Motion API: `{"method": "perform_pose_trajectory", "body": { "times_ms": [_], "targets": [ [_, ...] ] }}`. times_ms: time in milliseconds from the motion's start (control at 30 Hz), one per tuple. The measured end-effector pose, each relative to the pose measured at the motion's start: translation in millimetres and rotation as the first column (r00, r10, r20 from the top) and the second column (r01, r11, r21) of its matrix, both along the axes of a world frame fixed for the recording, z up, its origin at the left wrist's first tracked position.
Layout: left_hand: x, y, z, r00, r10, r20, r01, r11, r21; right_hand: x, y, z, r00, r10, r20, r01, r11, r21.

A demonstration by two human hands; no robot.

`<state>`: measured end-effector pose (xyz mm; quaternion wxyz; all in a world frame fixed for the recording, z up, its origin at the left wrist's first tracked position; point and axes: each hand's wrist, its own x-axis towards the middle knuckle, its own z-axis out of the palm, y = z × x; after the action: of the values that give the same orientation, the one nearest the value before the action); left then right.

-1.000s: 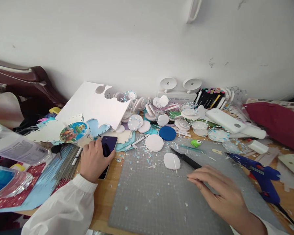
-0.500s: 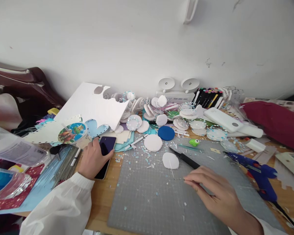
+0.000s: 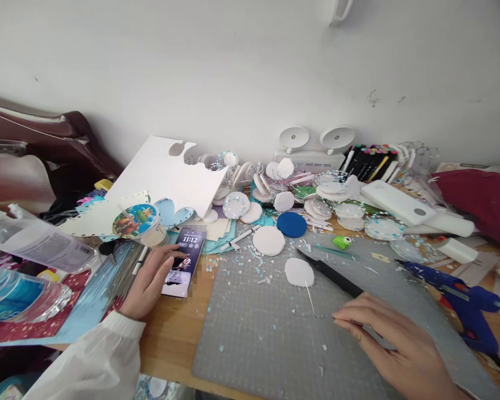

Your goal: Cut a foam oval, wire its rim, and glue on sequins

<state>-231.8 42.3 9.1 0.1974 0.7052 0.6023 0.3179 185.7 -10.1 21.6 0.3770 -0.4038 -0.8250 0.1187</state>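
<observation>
My left hand (image 3: 152, 278) rests over a phone (image 3: 181, 283), its fingers stretched across the left side of the lit screen. Between thumb and forefinger, my right hand (image 3: 389, 333) pinches a thin wire-like strand (image 3: 319, 316) above the grey cutting mat (image 3: 250, 344). A thin white stick (image 3: 309, 297) runs from the small white foam disc (image 3: 299, 272) toward that strand; I cannot tell whether they touch. The black craft knife (image 3: 337, 278) lies on the mat, its handle end reaching behind my right hand.
White discs, some ringed with beaded wire (image 3: 235, 205), crowd the back. A blue disc (image 3: 291, 224), green punch (image 3: 342, 241), blue glue gun (image 3: 454, 294) and marker pens (image 3: 373, 162) lie around the mat. On the left are a lidded cup (image 3: 139, 222), plastic bottles (image 3: 20, 291) and wires (image 3: 123, 278).
The phone screen has gone from dark to lit. My left hand has shifted from gripping across the phone to lying over its left side. My right hand still pinches the strand.
</observation>
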Motion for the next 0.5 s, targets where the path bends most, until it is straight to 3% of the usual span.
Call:
{"method": "perform_pose_trajectory", "body": {
  "times_ms": [100,300,500],
  "targets": [
    [7.3,9.3,-2.3,0.998,-0.016,-0.061,0.02,0.998,0.055,-1.3,-1.9,4.2,1.0,-0.02,0.004,0.02,1.0,0.003],
    [2.9,2.5,1.7,0.991,0.013,0.13,-0.027,0.994,0.104,1.6,-7.3,4.0,0.999,-0.041,0.022,0.041,0.999,0.011],
    [-8.2,-7.3,1.7,0.998,-0.039,-0.046,0.041,0.999,0.036,-0.4,-6.6,2.4,0.997,-0.067,0.032,0.067,0.998,0.012]
  ]
}}
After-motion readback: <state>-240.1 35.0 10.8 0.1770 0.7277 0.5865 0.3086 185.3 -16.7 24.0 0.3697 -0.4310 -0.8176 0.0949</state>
